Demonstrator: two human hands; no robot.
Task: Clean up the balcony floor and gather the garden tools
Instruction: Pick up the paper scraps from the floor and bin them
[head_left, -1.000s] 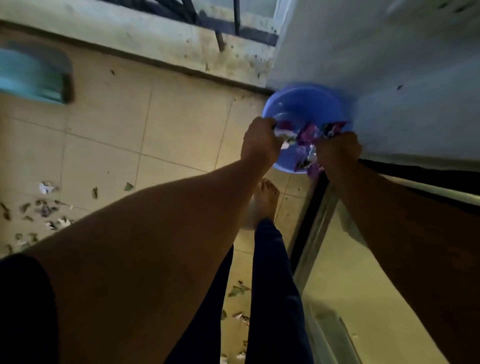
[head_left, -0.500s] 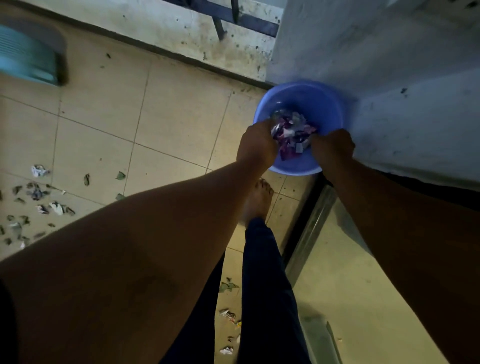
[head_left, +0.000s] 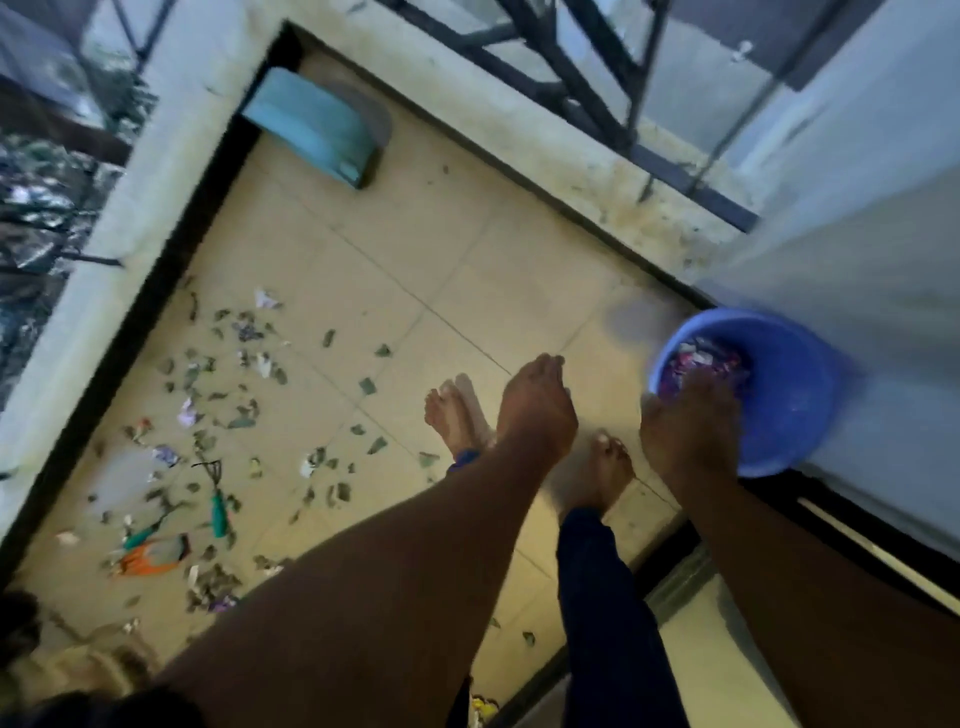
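Head view: the right hand (head_left: 691, 431) rests over the scraps in the blue basin (head_left: 769, 410), its grip hidden, so I cannot tell. The left hand (head_left: 537, 410) hangs loosely curled, empty. Litter (head_left: 234, 395) and green-handled tools (head_left: 218, 512) lie far left; a careless barefoot step might scatter them.

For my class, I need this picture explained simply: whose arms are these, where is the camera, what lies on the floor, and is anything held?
No machine here: a person wears a camera on the head, looking down at their own arms and bare feet. The right hand rests at the rim of a blue basin holding purple and white scraps; whether it grips anything is unclear. The left hand hangs over the tiled floor, holding nothing. Torn scraps and leaves litter the floor, beside a green-handled garden tool and an orange item. A teal object sits in the corner.
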